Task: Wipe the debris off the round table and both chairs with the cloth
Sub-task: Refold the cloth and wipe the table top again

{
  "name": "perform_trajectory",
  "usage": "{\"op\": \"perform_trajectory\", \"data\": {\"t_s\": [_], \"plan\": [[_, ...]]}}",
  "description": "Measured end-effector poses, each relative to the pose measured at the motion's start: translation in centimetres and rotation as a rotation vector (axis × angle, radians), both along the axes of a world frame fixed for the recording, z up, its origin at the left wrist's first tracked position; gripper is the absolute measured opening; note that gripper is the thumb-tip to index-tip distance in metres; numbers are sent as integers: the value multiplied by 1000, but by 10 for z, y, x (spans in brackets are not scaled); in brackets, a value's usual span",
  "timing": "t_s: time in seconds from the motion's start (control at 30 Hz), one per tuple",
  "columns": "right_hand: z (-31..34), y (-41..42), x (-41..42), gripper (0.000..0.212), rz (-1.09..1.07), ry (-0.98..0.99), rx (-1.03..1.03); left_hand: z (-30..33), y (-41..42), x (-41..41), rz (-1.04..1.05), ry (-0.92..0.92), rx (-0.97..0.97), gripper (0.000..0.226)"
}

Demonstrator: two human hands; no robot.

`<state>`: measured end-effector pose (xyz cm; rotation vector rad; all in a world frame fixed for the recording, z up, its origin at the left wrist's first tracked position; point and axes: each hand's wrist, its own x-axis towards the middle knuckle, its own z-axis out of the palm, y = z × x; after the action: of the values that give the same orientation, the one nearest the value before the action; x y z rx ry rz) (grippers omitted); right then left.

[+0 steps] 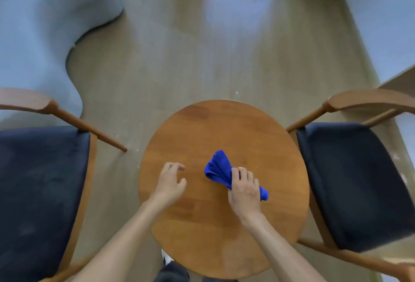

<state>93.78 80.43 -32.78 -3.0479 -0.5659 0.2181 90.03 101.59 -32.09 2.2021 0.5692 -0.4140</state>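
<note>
Wood floor (179, 68), round table (224, 129), two chairs (350, 180)

No readable text, labels, brands, numbers or signs anywhere in view.

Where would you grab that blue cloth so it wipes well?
Probably the narrow bunched end of the blue cloth, from above on its near side, as the right hand grips it. The wider fanned end then lies flat on the round table for wiping.
</note>
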Motion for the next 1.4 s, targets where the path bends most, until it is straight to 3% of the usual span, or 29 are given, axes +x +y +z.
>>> {"op": "perform_trajectory", "data": {"t_s": [0.1, 0.2, 0.33, 0.5, 0.6, 0.67, 0.73, 0.83, 0.87, 0.9, 1.0, 1.07, 1.13, 1.2, 1.3, 1.37, 1.4], "plan": [[-42, 2, -33, 52, 87, 93, -45, -38, 19, -18, -53, 16, 112, 28], [-53, -3, -22, 37, 105, 60, 100, -62, 38, -24, -79, -5, 249, 29], [-75, -15, 9, 61, 253, 71, 136, -87, 59, -20, -97, -76, 422, 40], [-94, 13, -55, 67, 31, 35, 205, -110, 70, -18, -223, -54, 536, 62], [-93, 8, -113, 58, 279, -18, 223, -116, 65, -19, -211, -33, 571, 64], [-91, -31, -105, 54, 448, -25, 168, -116, 64, -19, -217, -18, 570, 65], [-97, -73, -66, 56, 238, -131, 83, -118, 66, -22, -241, -12, 575, 66], [-100, -95, 3, 64, -663, -194, 111, -119, 68, -22, -234, -26, 538, 66], [-99, -78, 17, 68, -858, -198, 158, -118, 68, -22, -221, -32, 507, 65], [-100, -52, 19, 73, -908, -214, 158, -118, 68, -22, -206, -44, 470, 64], [-102, 57, -39, 81, -570, -209, 140, -112, 72, -20, -133, -95, 350, 56], [-100, 119, -113, 68, -210, -95, 200, -107, 74, -17, -118, -135, 320, 48], [-95, 127, -166, 44, 83, -32, 278, -103, 75, -13, -144, -138, 354, 43], [-98, 79, -185, 42, 210, -31, 336, -100, 72, -11, -168, -91, 422, 46], [-99, -38, -169, 56, 153, -56, 221, -99, 57, -13, -142, -7, 500, 53], [-102, -111, -139, 56, -149, -130, 119, -98, 47, -13, -117, 13, 507, 55], [-100, -130, -122, 55, -401, -135, 111, -99, 45, -12, -108, 20, 506, 55]]}}
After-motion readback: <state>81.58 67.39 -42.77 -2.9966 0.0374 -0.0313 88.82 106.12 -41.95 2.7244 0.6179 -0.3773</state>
